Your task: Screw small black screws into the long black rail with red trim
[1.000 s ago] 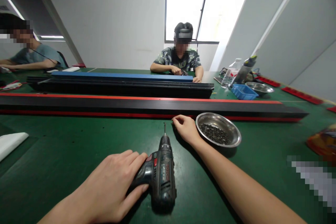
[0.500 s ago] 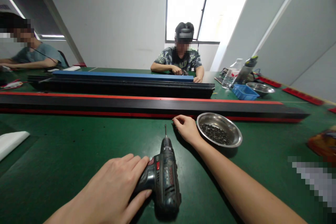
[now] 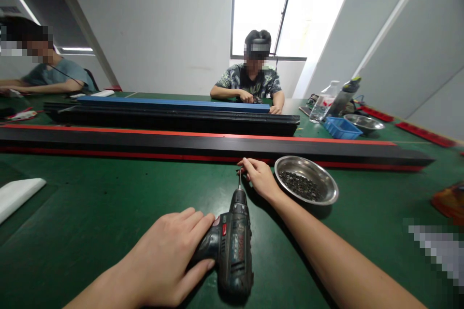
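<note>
My left hand (image 3: 174,251) is wrapped round the handle of a black cordless drill (image 3: 235,251), which lies on its side with its bit (image 3: 239,179) pointing away from me. At the bit's tip, the fingers of my right hand (image 3: 258,176) are pinched together on a small dark screw (image 3: 238,171), largely hidden by the fingertips. Beside my right wrist stands a round metal bowl (image 3: 328,181) with many small dark screws (image 3: 300,186) in it. Just beyond my right hand runs a long black bar with red edges (image 3: 203,145).
Further back lie black bars (image 3: 174,120) and a blue bar (image 3: 170,104). A blue basket (image 3: 342,128), a bottle (image 3: 324,101) and another metal bowl (image 3: 364,123) stand at the back right. One person (image 3: 250,77) sits opposite, another (image 3: 58,75) at the left. A white piece (image 3: 21,195) lies left.
My left hand has shifted the drill slightly to the right, so its bit now meets the fingertips of my right hand. My right hand has turned a little. The view has moved slightly.
</note>
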The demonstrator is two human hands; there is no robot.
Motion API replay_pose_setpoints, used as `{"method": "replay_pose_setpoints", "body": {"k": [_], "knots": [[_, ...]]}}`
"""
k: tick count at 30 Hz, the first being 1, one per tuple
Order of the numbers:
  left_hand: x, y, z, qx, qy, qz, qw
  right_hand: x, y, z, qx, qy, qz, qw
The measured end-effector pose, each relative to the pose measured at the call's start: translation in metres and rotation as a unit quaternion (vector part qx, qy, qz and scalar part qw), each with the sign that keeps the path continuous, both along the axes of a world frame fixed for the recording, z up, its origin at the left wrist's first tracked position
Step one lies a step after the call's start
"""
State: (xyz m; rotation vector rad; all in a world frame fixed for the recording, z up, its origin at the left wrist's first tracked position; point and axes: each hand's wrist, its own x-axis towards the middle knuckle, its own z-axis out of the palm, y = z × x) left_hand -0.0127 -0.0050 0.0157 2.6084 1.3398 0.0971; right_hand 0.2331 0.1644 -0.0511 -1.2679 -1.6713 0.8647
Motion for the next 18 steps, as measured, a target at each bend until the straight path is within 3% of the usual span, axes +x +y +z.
{"method": "replay_pose_setpoints", "body": {"k": [18], "knots": [[0.0005, 0.0012, 0.0022, -0.017, 0.006, 0.009, 1.000, 0.0022, 0.0031, -0.0023, -0.017, 0.043, 0.021, 0.999]]}}
